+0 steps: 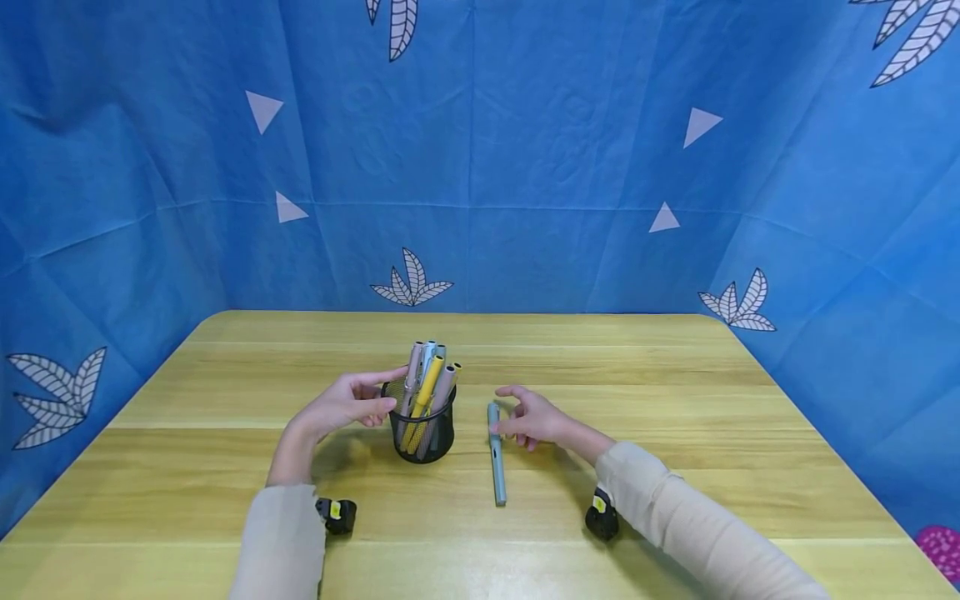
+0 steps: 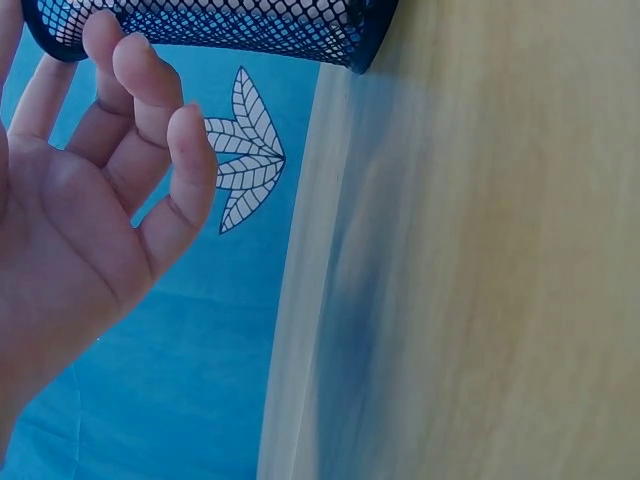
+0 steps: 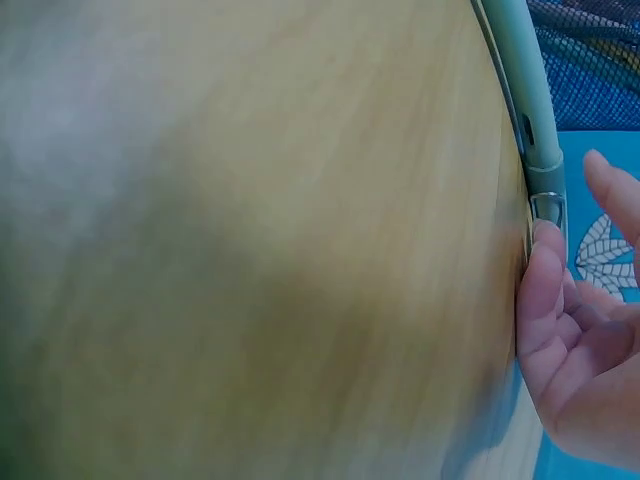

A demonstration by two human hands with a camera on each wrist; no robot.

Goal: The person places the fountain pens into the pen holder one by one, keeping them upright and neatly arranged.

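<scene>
Wooden table (image 1: pixel 675 467): left hand (image 1: pixel 347 406) cups mesh holder (image 1: pixel 424 432); right hand (image 1: pixel 534 419) touches pen (image 1: pixel 497 454).

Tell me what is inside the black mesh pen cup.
The mesh cup holds several pens standing upright and leaning: a yellow one, pinkish ones and pale grey ones, caps above the rim. Their lower ends show only dimly through the mesh; the cup's bottom is hidden.

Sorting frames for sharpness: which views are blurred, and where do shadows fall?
Head view: sharp, evenly lit, soft shadows beside the black mesh pen cup. Left wrist view: left hand and yellow wooden table soft. Right wrist view: table smeared; pale green pen clearer.
</scene>
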